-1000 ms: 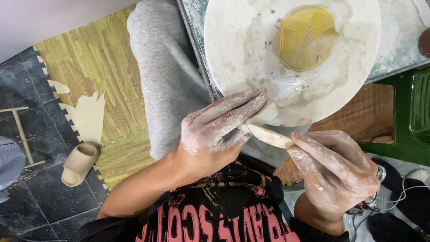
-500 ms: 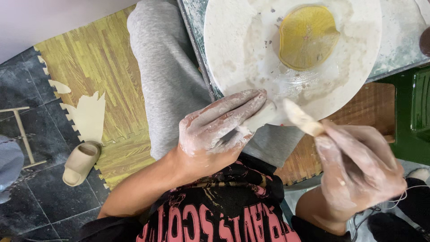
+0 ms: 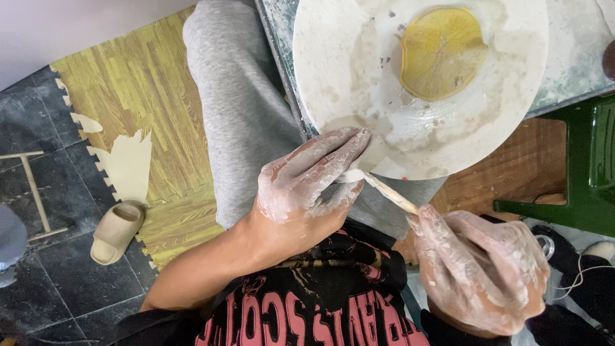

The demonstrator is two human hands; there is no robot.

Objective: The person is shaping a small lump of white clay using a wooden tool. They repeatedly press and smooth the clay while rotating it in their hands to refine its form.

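Floor: dark stone-look tiles (image 3: 77, 282), partly covered by a yellow wood-grain foam mat (image 3: 138, 96) with interlocking edges. Pale wall (image 3: 64, 25) at upper left. Green stool (image 3: 576, 186) stands at right.

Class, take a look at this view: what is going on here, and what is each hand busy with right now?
A person sits at a pottery wheel, seen from above, both hands coated in pale wet clay. The right hand grips a thin wooden stick, its tip pointing toward the left hand. The left hand's fingertips rest at the near rim of the round white wheel, against the stick's tip. A yellow sponge lies on the wheel. A beige slipper sits on the floor beside a yellow foam mat.
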